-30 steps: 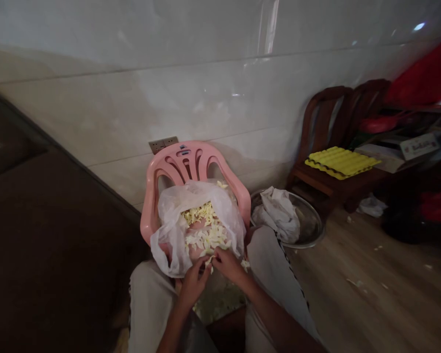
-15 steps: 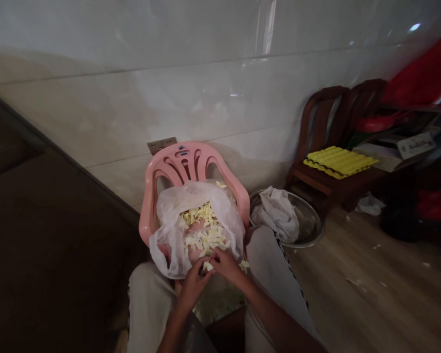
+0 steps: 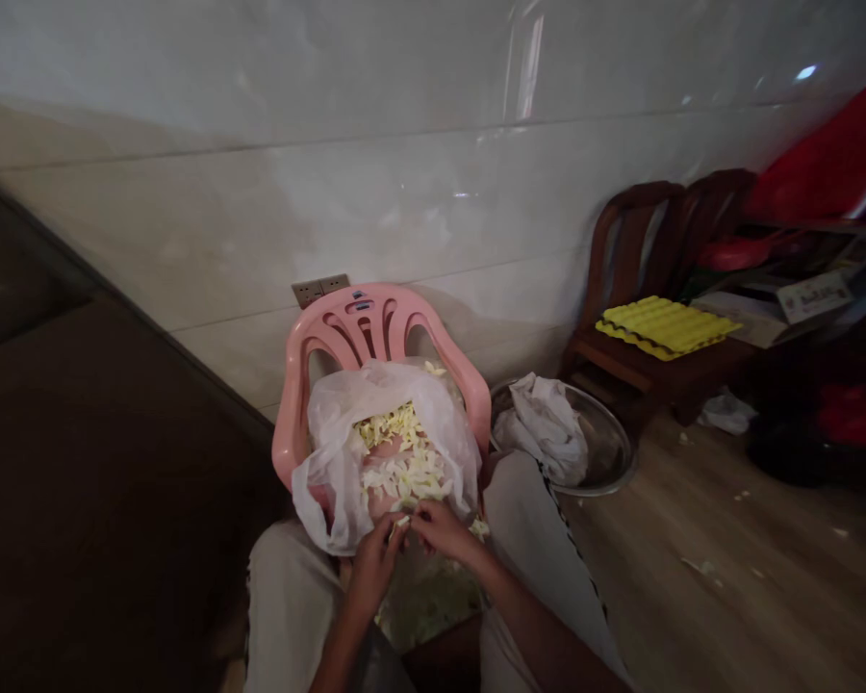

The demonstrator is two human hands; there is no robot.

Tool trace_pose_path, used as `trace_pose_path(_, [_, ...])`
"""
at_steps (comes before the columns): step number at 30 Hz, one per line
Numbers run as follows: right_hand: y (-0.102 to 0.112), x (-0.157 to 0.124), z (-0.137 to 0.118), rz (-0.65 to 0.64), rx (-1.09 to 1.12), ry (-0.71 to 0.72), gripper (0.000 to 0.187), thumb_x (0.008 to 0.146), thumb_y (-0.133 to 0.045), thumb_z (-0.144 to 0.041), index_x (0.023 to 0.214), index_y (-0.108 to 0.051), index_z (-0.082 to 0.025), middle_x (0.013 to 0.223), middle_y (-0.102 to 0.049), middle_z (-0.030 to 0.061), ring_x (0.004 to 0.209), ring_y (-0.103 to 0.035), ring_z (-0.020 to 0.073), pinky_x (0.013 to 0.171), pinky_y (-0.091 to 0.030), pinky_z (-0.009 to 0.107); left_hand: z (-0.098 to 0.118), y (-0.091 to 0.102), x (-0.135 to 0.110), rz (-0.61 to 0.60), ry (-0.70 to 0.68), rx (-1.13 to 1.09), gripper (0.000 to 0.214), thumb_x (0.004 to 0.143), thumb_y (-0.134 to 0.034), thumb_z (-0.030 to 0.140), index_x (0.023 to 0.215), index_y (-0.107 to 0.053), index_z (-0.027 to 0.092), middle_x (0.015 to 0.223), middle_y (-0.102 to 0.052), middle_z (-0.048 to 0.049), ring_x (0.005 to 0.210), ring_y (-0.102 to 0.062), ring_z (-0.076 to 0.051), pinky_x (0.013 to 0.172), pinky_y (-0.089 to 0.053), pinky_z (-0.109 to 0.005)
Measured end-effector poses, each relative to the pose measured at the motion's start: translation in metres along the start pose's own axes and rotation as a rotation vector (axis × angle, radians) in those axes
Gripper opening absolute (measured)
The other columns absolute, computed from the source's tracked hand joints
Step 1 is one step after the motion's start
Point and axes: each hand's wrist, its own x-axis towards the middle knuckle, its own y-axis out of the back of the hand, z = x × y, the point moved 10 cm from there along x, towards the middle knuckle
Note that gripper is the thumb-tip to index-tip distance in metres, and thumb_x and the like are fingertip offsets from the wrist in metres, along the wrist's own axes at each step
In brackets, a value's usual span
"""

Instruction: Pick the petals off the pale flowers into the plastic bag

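Observation:
My left hand (image 3: 379,553) pinches a small whitish flower piece (image 3: 402,521) between thumb and fingers. Close beside it, my right hand (image 3: 442,531) is closed in a pinch, its fingertips almost meeting the left ones; what they hold is too small to make out. Both hands are over the front edge of a pink plastic chair (image 3: 469,371). On its seat lies an open white plastic bag (image 3: 332,481), with pale petal-like flowers (image 3: 404,474) in a loose heap at its mouth. Yellower pieces (image 3: 390,425) lie deeper inside.
A metal basin (image 3: 624,462) holding a crumpled white bag (image 3: 545,423) stands right of my knee. Further right, a wooden chair (image 3: 635,366) carries yellow egg trays (image 3: 668,325) and a cardboard box (image 3: 751,318). Behind is a tiled wall with a socket (image 3: 320,289). Scraps dot the floor.
My hands have drawn slightly down and the fingertips have parted a little, so the whitish piece in the left hand shows more clearly. The view has shifted slightly.

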Motion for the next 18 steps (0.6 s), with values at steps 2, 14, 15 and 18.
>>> trace_pose_path(2, [-0.006,0.000,0.001,-0.046,0.019,0.016,0.023,0.092,-0.054,-0.025,0.070,-0.048,-0.022,0.048,-0.049,-0.0087,0.040,-0.047,0.0110,0.045,-0.038,0.021,-0.003,0.005,0.000,0.038,-0.004,0.013,0.045,0.095,-0.045,0.058,0.098,-0.071,0.022,0.072,-0.070,-0.0016,0.073,-0.067,-0.021,0.076,-0.053,-0.031])
trace_pose_path(14, [-0.011,-0.025,-0.054,0.018,-0.458,0.495,0.017,0.092,-0.058,-0.020,0.108,-0.062,-0.023,0.083,-0.065,-0.0009,0.075,-0.060,0.0152,0.067,-0.039,0.023,-0.025,0.008,0.007,0.065,0.035,-0.025,0.053,0.091,-0.048,0.063,0.107,-0.076,0.021,0.104,-0.079,-0.0090,0.102,-0.073,-0.030,0.093,-0.056,-0.043])
trace_pose_path(15, [-0.012,-0.027,-0.057,0.013,-0.466,0.505,0.016,0.092,-0.058,-0.018,0.106,-0.063,-0.023,0.086,-0.067,0.0001,0.079,-0.062,0.0161,0.069,-0.040,0.023,-0.026,0.008,0.008,0.055,0.039,-0.029,0.053,0.092,-0.048,0.063,0.105,-0.076,0.021,0.101,-0.079,-0.0088,0.100,-0.073,-0.030,0.092,-0.056,-0.042])
trace_pose_path(18, [-0.011,-0.028,-0.060,0.014,-0.506,0.517,0.014,0.092,-0.061,-0.018,0.105,-0.065,-0.022,0.094,-0.070,0.0026,0.087,-0.065,0.0187,0.074,-0.041,0.025,-0.026,0.008,0.008,0.057,0.022,-0.050,0.054,0.091,-0.048,0.065,0.099,-0.077,0.020,0.090,-0.078,-0.0074,0.092,-0.073,-0.027,0.087,-0.057,-0.039])
